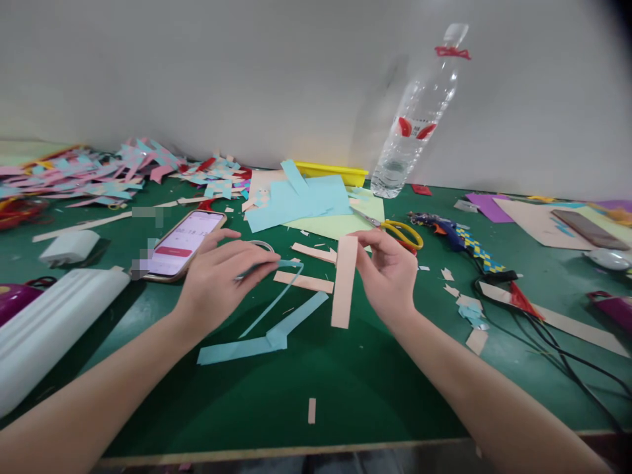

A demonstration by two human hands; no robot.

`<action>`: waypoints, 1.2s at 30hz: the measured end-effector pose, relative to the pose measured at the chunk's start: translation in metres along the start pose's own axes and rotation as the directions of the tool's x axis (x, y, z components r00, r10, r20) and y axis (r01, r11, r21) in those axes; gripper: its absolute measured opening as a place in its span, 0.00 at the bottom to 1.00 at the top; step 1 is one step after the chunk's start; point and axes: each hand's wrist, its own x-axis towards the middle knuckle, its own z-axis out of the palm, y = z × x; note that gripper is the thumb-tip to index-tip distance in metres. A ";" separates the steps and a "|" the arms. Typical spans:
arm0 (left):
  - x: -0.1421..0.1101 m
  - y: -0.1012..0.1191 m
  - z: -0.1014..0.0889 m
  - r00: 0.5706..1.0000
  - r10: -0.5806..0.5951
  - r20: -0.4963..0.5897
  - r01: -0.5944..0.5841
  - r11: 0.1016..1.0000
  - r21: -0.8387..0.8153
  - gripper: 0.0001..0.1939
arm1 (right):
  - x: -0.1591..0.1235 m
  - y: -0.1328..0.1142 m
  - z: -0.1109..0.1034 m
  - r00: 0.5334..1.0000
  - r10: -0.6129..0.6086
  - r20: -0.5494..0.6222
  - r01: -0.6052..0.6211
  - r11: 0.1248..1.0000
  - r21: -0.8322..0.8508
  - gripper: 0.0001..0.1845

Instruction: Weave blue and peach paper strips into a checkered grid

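A clear plastic bottle [405, 141] with a red band round its neck stands on the green surface [395, 401], a pale wall [247, 85] behind it. Just left of the bottle's base lies a yellow plastic piece [340, 174]. Well left of the bottle and nearer the viewer are a phone [172, 251] with a lit screen, a white adapter [70, 248] and a long white case [54, 336]. Right of the bottle are a dark flat slab [585, 228], a shiny rounded object [608, 259] and, nearer the viewer, black cables [557, 349].
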 end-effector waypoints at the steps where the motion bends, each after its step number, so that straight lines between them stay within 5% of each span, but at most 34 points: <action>1: 0.000 0.002 0.001 1.000 0.018 0.012 -0.017 1.000 -0.012 0.02 | 0.000 -0.001 0.000 0.997 0.068 -0.022 -0.066 0.995 0.074 0.04; 5: 0.002 0.009 0.005 0.998 0.048 0.048 -0.045 0.997 -0.057 0.02 | -0.001 -0.006 0.002 0.949 0.313 -0.026 -0.295 0.918 0.265 0.04; 8: 0.002 0.012 0.008 0.996 0.033 0.088 -0.022 0.992 -0.121 0.04 | -0.002 -0.006 0.004 0.940 0.338 -0.039 -0.318 0.914 0.251 0.03; 16: 0.001 0.014 0.010 0.969 -0.011 0.247 0.090 0.946 -0.311 0.08 | -0.008 -0.005 0.005 0.983 0.165 -0.082 -0.169 0.985 -0.044 0.04; 23: 0.001 0.016 0.009 0.959 0.018 0.283 0.112 0.893 -0.436 0.03 | -0.004 -0.003 0.003 0.995 0.065 -0.081 -0.070 0.996 -0.057 0.02; 31: 0.001 0.018 0.009 0.943 -0.052 0.329 0.229 0.819 -0.527 0.05 | -0.013 -0.004 0.007 0.999 -0.009 0.047 0.016 0.989 -0.145 0.04; 36: 0.003 0.019 0.007 0.933 -0.050 0.357 0.259 0.779 -0.570 0.05 | -0.014 -0.005 0.008 0.973 -0.178 0.147 0.206 0.956 -0.207 0.05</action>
